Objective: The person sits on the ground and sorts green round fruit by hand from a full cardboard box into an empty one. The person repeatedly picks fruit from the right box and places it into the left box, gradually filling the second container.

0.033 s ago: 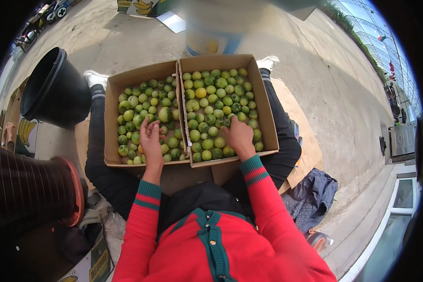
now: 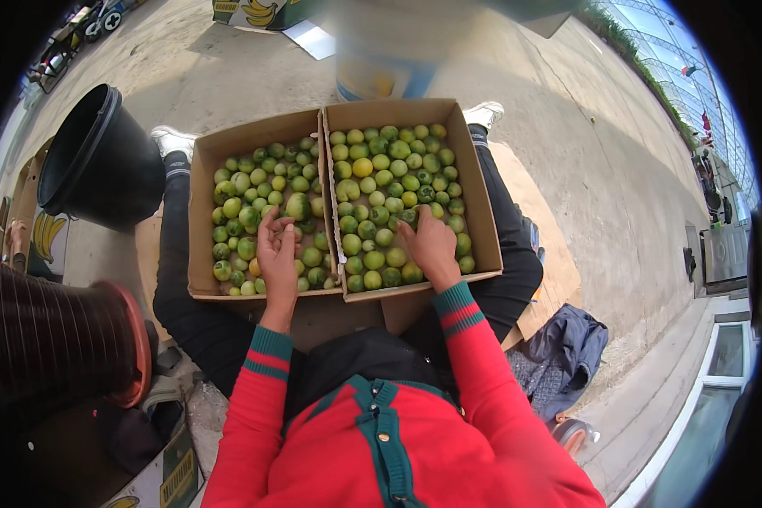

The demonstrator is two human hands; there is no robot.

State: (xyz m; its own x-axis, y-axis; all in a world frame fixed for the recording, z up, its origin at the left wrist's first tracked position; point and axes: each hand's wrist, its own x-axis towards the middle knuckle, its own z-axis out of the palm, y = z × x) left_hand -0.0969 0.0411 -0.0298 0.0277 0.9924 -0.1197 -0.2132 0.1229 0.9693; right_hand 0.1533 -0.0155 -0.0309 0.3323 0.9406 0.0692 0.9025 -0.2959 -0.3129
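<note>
Two cardboard boxes stand side by side between my legs, the left box (image 2: 197, 212) and the right box (image 2: 483, 222), each holding many small round green fruits. My left hand (image 2: 277, 258) hangs over the near part of the left box, palm partly turned up. Its fingers are loosely bent and apart, and nothing shows in them. Beside its fingertips lies a larger striped green fruit (image 2: 297, 206). Over the right box, my right hand (image 2: 433, 247) pinches a dark green fruit (image 2: 409, 217) between thumb and fingers. A few yellowish fruits (image 2: 362, 167) lie among the green ones.
A black bucket (image 2: 93, 161) leans at the left, near a big dark ribbed container with a red rim (image 2: 131, 343). A blurred pale bucket (image 2: 385, 72) stands beyond the boxes. Flattened cardboard (image 2: 550, 271) and a dark jacket (image 2: 571, 347) lie at the right.
My right hand's fingertips have risen slightly with the dark green fruit between them. My left hand has shifted a little to the right, its fingers somewhat more apart.
</note>
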